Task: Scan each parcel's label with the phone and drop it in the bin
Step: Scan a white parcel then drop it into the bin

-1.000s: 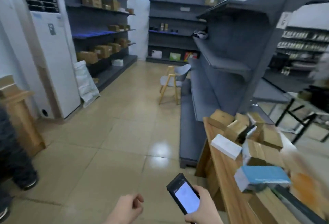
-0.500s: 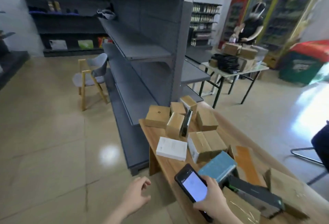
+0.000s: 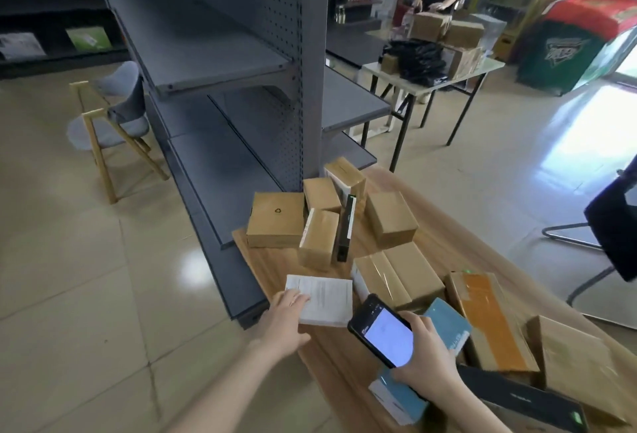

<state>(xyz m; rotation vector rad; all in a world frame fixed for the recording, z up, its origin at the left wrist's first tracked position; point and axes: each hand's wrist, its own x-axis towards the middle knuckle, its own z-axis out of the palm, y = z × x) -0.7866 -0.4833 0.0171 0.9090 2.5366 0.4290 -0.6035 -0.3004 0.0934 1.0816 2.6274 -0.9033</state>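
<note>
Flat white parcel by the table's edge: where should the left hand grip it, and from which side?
Its left edge, approached from the left, where the left hand touches it. The white parcel lies flat and thin, label up, so a thumb-under, fingers-on-top pinch likely suits. That edge is close to the table's open edge; the phone and a taped brown box crowd its right.

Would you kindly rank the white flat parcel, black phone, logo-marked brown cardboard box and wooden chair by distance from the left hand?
1. White flat parcel, touching the left hand.
2. Black phone, just right.
3. Logo-marked brown cardboard box, table's far end.
4. Wooden chair, far left.
</note>
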